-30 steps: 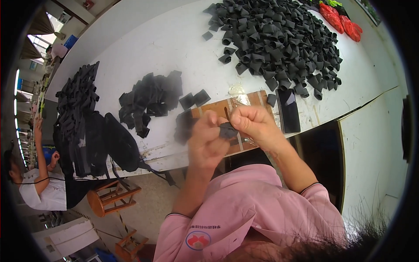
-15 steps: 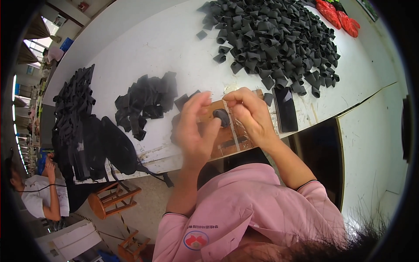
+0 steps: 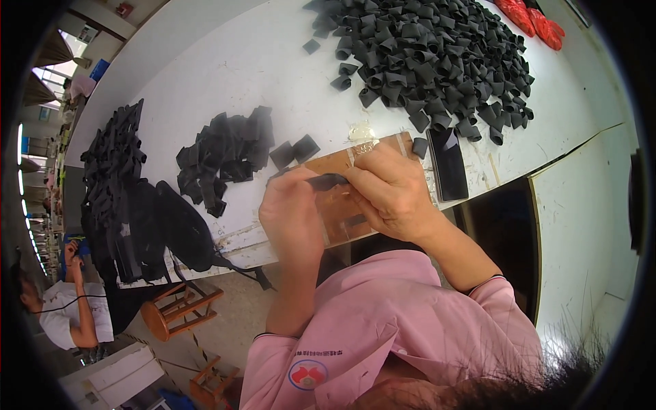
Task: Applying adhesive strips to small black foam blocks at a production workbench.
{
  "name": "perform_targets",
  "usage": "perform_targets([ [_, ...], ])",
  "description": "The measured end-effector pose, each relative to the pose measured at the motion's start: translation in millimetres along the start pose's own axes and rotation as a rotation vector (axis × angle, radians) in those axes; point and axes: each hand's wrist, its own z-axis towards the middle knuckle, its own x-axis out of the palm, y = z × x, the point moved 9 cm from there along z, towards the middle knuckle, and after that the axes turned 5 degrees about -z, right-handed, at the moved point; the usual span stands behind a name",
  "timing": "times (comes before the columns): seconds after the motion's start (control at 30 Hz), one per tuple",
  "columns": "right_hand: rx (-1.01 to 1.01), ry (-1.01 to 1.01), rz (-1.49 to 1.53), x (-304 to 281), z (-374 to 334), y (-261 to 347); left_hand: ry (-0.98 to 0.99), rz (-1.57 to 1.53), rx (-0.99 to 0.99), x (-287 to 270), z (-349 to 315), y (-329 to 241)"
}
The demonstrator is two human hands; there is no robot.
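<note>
- White worktop (image 3: 225, 68): its front edge passes just before the person's body, and a bare pale stretch lies between the piles, beyond the hands.
- Over a brown board (image 3: 337, 219) near that edge, the small black piece (image 3: 328, 181) sits between both hands.
- Left hand (image 3: 292, 215), somewhat blurred: a narrow grip, fingertips at the piece's left end.
- Right hand (image 3: 391, 191): grip closed on its other end, knuckles up.
- To the right, a dark flat slab (image 3: 448, 167) beside the board limits that side; a lone black loop (image 3: 419, 147) sits between them.
- Beyond, a big heap of black loops (image 3: 430, 61) fills the far right, with red bundles (image 3: 529, 24) behind.
- Leftward, a loose black pile (image 3: 222, 154), then a dark pouch (image 3: 181, 225) whose strap hangs past the edge.
- Below, a wooden stool (image 3: 160, 321) stands on the floor.
</note>
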Motion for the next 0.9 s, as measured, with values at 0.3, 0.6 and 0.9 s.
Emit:
perform_targets([
  [0.3, 0.042, 0.104, 0.116, 6.8, 1.2, -18.0, 0.077, 0.168, 0.030, -11.4, 16.0, 11.3],
  [0.6, 0.967, 0.175, 0.790, 46.4, -60.3, -100.7, 0.263, 1.591, 0.029, -52.7, 90.0, 105.1],
  [0.9, 1.025, 0.301, 0.706, 56.6, -104.2, -76.4, 0.449, 1.870, 0.178, -60.5, 90.9, 116.1],
])
